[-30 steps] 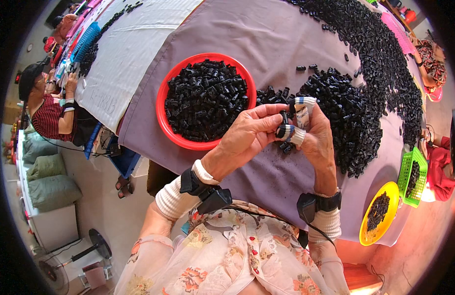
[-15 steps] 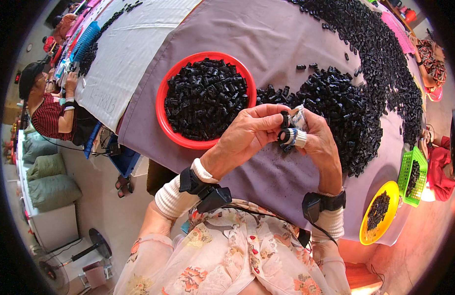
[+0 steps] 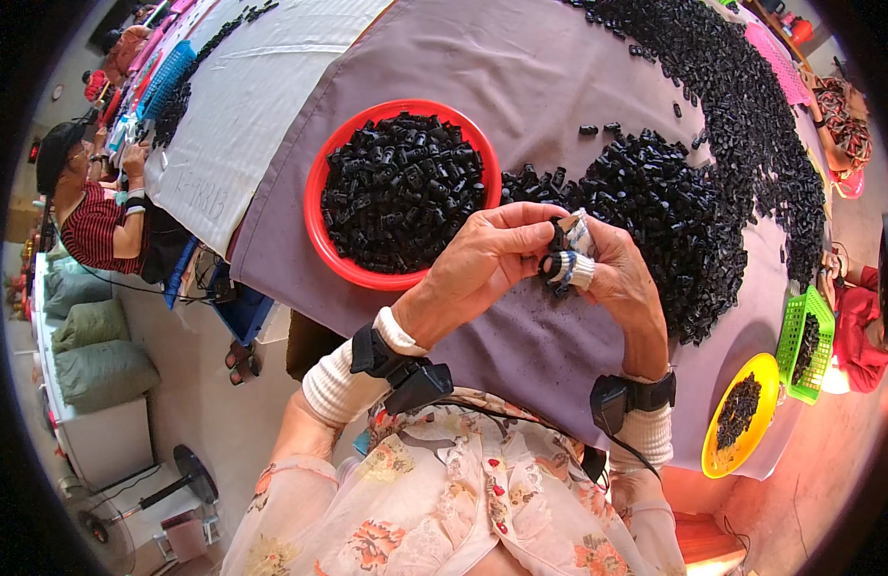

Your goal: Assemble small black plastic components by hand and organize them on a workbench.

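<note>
Over the near part of the cloth-covered table, my left hand and my right hand meet at their fingertips. The left thumb and forefinger pinch a small black plastic part. My right fingers, some wrapped in white tape or cloth, close round the same spot and partly hide it. Left of the hands stands a red basin heaped with black plastic parts. Just beyond the right hand lies a big loose pile of similar parts.
A wide band of black parts curves along the table's far right. Near the right edge are a yellow plate and a green basket, both holding black pieces. A person in a striped top sits at the left; a red-clothed person is at the right.
Both hands stay together at the same place. The right fingers have shifted very slightly to the left around the small black part.
</note>
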`<state>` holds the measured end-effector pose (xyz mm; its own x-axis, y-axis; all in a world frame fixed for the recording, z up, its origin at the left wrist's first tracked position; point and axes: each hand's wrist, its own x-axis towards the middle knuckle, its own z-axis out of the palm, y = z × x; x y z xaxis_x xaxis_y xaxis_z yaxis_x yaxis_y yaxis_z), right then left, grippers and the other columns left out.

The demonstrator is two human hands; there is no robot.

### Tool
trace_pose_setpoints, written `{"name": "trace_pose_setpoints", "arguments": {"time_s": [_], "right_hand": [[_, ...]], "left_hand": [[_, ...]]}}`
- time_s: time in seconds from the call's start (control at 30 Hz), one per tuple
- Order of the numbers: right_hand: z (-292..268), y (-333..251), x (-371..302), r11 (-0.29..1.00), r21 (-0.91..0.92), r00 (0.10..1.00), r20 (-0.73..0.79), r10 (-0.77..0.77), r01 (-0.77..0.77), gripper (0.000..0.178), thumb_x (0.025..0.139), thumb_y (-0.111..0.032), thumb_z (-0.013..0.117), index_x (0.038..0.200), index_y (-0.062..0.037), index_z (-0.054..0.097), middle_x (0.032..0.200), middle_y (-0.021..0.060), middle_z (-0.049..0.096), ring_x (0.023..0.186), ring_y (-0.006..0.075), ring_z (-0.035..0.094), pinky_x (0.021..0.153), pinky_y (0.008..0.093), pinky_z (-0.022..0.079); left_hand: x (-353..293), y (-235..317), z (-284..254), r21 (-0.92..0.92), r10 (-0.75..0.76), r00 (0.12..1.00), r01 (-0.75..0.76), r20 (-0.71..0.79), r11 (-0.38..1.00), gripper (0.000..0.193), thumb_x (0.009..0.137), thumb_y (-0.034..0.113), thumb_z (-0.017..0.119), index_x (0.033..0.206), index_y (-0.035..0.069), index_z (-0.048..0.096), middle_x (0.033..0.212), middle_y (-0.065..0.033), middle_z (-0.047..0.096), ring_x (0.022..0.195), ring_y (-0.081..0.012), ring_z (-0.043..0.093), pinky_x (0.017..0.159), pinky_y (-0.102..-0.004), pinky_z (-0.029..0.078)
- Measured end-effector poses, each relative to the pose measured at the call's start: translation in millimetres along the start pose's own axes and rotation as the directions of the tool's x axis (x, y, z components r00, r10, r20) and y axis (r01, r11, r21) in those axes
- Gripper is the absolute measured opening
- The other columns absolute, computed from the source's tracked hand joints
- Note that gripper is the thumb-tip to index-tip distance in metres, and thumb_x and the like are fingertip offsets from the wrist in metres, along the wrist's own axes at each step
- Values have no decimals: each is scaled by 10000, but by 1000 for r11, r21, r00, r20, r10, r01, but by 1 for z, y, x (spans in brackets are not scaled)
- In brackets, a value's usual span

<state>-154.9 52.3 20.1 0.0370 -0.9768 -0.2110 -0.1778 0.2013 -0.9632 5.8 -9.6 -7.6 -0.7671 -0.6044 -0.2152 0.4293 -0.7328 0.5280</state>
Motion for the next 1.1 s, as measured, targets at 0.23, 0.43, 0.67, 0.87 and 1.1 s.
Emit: {"name": "trace_pose_setpoints", "arguments": {"time_s": [0.23,0.43,0.67,0.87,1.1], "right_hand": [[1,1,-2,995,-103,1000,-20,-19,17,236,741,-180,667,892,-28,568,659,-1,548,588,66,446,532,251,396],[1,1,-2,990,-140,999,-33,-27,23,191,753,-157,638,863,-23,560,647,9,539,581,80,454,529,261,395],[1,2,0,992,-128,999,-35,-16,12,175,756,-152,626,841,-20,549,639,18,526,583,81,446,524,259,385],[2,0,3,996,-90,1000,-22,-7,5,190,767,-177,638,840,-23,553,656,-18,528,618,65,436,543,247,377],[1,2,1,961,269,998,12,57,-58,206,776,-214,658,896,-60,591,591,-56,475,435,20,388,371,188,271]], "left_hand": [[0,-2,-2,-10,-5,1000,5,8,1000,240,866,60,521,1091,-20,541,976,-98,612,859,-150,598,769,-281,493],[1,-5,-1,32,10,1000,-9,-11,999,239,861,68,533,1084,-16,549,971,-86,612,853,-143,594,770,-278,487],[1,-5,6,101,58,998,-54,-40,993,216,858,75,542,1053,-15,568,966,-79,613,845,-138,594,763,-275,488],[4,-4,11,179,87,991,-67,-104,982,220,865,79,532,1061,-17,556,966,-81,611,839,-139,595,746,-270,492],[6,-7,-4,-61,59,996,-56,60,997,228,878,83,506,1084,-12,534,946,-89,608,817,-143,596,746,-311,496]]}}
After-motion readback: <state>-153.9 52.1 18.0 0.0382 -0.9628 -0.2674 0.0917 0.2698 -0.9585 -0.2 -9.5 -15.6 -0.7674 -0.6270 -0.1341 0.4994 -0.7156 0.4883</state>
